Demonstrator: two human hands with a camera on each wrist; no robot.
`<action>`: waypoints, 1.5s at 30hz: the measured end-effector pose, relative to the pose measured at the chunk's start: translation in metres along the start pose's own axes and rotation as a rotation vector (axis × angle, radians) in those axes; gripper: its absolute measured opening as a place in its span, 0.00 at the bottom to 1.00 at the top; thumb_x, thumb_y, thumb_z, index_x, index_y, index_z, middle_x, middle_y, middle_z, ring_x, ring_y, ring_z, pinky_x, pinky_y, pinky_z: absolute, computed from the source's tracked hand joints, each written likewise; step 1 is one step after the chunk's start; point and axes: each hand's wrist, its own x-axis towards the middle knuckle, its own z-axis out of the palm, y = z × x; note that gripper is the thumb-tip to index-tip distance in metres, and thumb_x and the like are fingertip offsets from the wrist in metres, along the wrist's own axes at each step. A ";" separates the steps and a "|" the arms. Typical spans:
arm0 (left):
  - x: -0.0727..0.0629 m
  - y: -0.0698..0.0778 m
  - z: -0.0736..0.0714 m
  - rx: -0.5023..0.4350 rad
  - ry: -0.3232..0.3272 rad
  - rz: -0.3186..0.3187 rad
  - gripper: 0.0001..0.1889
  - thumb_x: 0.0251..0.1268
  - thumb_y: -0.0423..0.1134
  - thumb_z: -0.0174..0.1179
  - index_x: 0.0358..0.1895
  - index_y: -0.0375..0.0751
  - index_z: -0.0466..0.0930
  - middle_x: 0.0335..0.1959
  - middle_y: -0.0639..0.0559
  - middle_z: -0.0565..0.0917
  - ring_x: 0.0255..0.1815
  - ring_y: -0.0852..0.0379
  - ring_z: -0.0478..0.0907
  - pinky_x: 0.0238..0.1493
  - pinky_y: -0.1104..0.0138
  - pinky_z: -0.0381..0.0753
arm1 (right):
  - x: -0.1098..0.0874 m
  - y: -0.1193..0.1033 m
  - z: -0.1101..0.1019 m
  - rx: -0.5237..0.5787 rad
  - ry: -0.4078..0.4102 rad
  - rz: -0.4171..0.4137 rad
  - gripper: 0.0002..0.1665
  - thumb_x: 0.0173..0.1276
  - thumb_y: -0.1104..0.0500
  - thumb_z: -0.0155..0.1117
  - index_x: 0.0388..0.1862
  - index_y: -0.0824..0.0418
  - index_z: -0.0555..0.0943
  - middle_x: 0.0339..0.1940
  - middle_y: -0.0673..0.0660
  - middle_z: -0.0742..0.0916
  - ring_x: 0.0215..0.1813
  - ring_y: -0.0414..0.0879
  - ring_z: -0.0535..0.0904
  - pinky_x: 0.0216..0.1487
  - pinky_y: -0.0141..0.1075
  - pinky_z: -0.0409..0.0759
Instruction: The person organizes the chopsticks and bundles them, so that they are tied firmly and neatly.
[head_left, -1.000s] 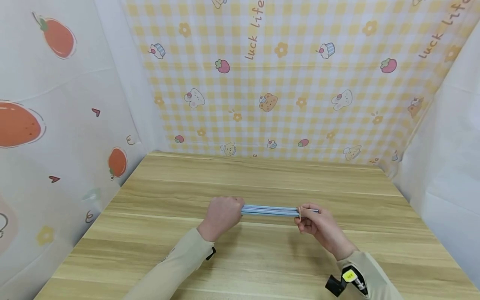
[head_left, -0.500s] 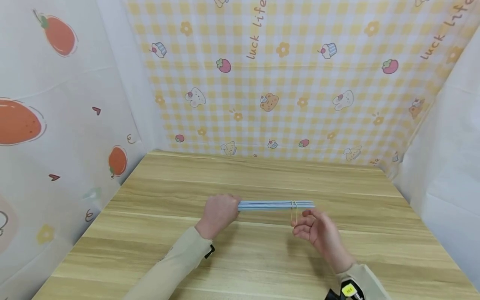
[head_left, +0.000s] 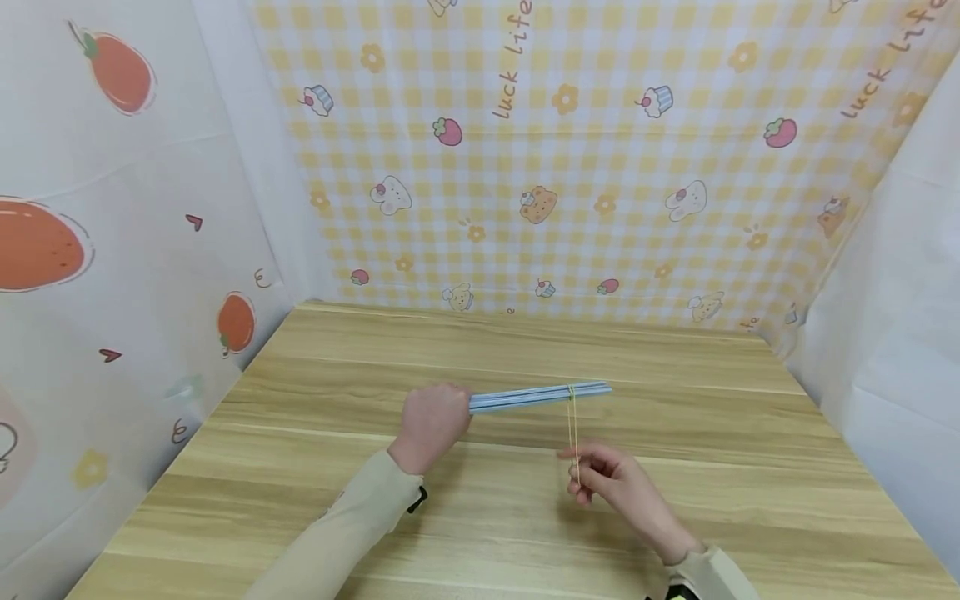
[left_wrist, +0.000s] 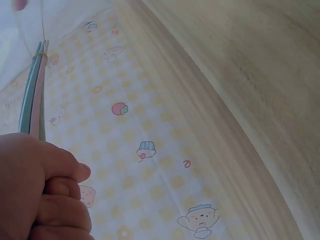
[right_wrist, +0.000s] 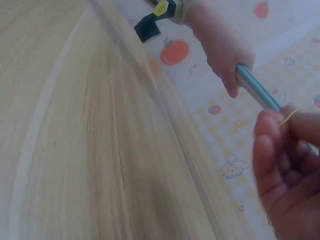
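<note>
My left hand (head_left: 432,423) grips one end of a bundle of slim pastel chopsticks (head_left: 525,397), held above the table. Blue, teal and pink sticks (left_wrist: 35,100) rise out of the fist in the left wrist view. A thin yellow rubber band (head_left: 573,425) is wrapped round the bundle near its free right end. From there its strands stretch down to my right hand (head_left: 611,483), whose thumb and fingers pinch the lower loop. In the right wrist view the right hand (right_wrist: 290,170) hides part of the bundle, with a bit of the yellow band (right_wrist: 288,117) showing at the fingertips.
Underneath is a wood-grain table (head_left: 480,533). A yellow checked cloth (head_left: 487,167) hangs behind it, and white cloths (head_left: 150,208) stand along both sides. Dark straps with cameras sit at the wrists.
My right hand has left the chopsticks' end and moved down and left, drawing the rubber band out into a long loop. The bundle's free end has risen and tilted up.
</note>
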 end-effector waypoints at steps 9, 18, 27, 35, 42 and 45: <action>-0.005 0.007 0.000 -0.012 -0.050 -0.024 0.22 0.42 0.29 0.61 0.09 0.50 0.56 0.11 0.61 0.45 0.15 0.64 0.41 0.12 0.73 0.40 | -0.002 0.006 -0.001 0.494 0.032 -0.082 0.37 0.78 0.64 0.35 0.75 0.59 0.28 0.33 0.48 0.85 0.36 0.36 0.82 0.40 0.26 0.80; -0.006 0.006 0.006 -0.033 -0.037 0.006 0.19 0.39 0.29 0.61 0.08 0.49 0.60 0.08 0.61 0.51 0.13 0.64 0.43 0.09 0.73 0.45 | 0.008 0.006 -0.027 0.783 0.036 0.061 0.28 0.78 0.48 0.32 0.56 0.65 0.73 0.27 0.47 0.86 0.29 0.33 0.80 0.33 0.23 0.77; -0.005 0.005 0.004 -0.014 0.046 0.123 0.22 0.38 0.27 0.56 0.10 0.50 0.50 0.11 0.60 0.45 0.16 0.64 0.39 0.14 0.72 0.38 | 0.017 -0.001 -0.053 0.818 -0.145 0.052 0.32 0.78 0.46 0.25 0.37 0.57 0.78 0.25 0.47 0.86 0.27 0.34 0.80 0.32 0.25 0.77; -0.001 0.005 -0.002 0.001 0.085 0.189 0.22 0.38 0.26 0.53 0.11 0.51 0.47 0.12 0.60 0.43 0.16 0.64 0.38 0.15 0.73 0.37 | 0.020 -0.015 -0.047 0.430 0.035 0.166 0.19 0.77 0.52 0.43 0.37 0.54 0.82 0.23 0.44 0.83 0.22 0.32 0.71 0.26 0.25 0.71; 0.000 0.007 -0.002 -0.003 0.075 0.189 0.22 0.40 0.26 0.52 0.11 0.51 0.47 0.12 0.59 0.43 0.16 0.64 0.38 0.15 0.73 0.36 | 0.021 -0.017 -0.041 0.321 0.147 0.247 0.09 0.73 0.57 0.53 0.35 0.54 0.80 0.22 0.45 0.80 0.22 0.34 0.69 0.25 0.26 0.69; 0.000 0.007 -0.002 -0.004 0.072 0.189 0.22 0.40 0.26 0.53 0.11 0.51 0.48 0.12 0.59 0.43 0.16 0.64 0.38 0.15 0.73 0.36 | 0.021 -0.018 -0.041 0.280 0.143 0.236 0.07 0.73 0.57 0.53 0.36 0.55 0.78 0.20 0.46 0.77 0.22 0.35 0.70 0.27 0.28 0.71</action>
